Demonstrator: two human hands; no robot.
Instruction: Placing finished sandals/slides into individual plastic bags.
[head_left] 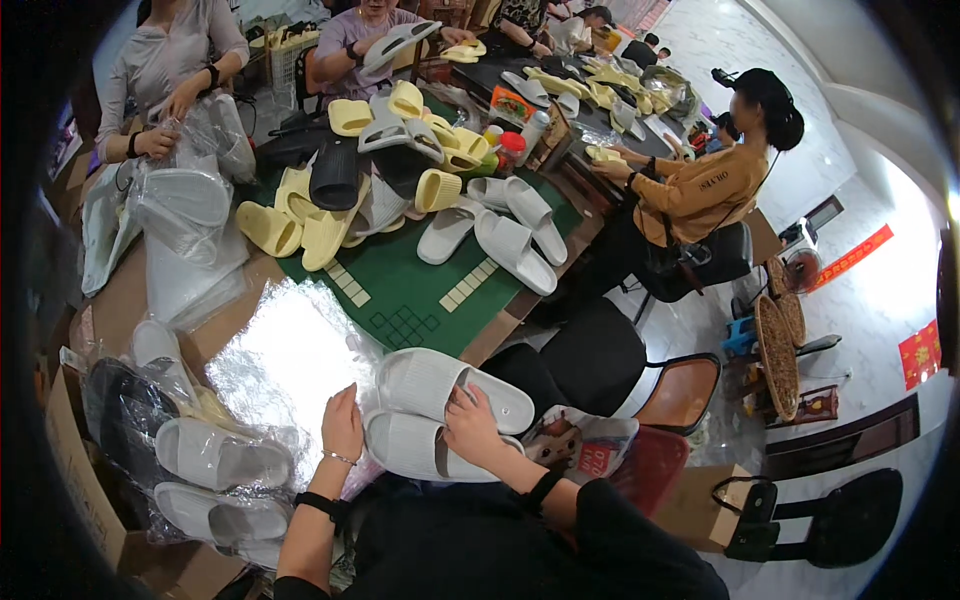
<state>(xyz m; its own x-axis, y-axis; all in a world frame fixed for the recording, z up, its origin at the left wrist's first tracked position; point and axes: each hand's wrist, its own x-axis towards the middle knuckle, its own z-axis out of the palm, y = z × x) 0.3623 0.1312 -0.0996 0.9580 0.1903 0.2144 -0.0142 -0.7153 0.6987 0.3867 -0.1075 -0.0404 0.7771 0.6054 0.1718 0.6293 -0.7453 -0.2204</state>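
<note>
A pair of light grey slippers [418,384] lies side by side in front of me, toes to the left. My right hand [472,428] is closed over their inner edges, with its fingers at the foot openings. My left hand [343,425] is beside the slippers' toes, fingers stretched out, at the edge of shiny clear plastic bags [290,335]. Whether its fingertips touch the plastic I cannot tell. Several bagged grey slippers [205,455] lie to the left of my left hand, in a cardboard box [85,480].
Yellow, grey and black slippers [340,190] are heaped on the green table top [400,290]. A person [170,90] at the far left handles clear bags. Another person [700,200] in an orange top sits at the right. Chairs [600,350] stand to my right.
</note>
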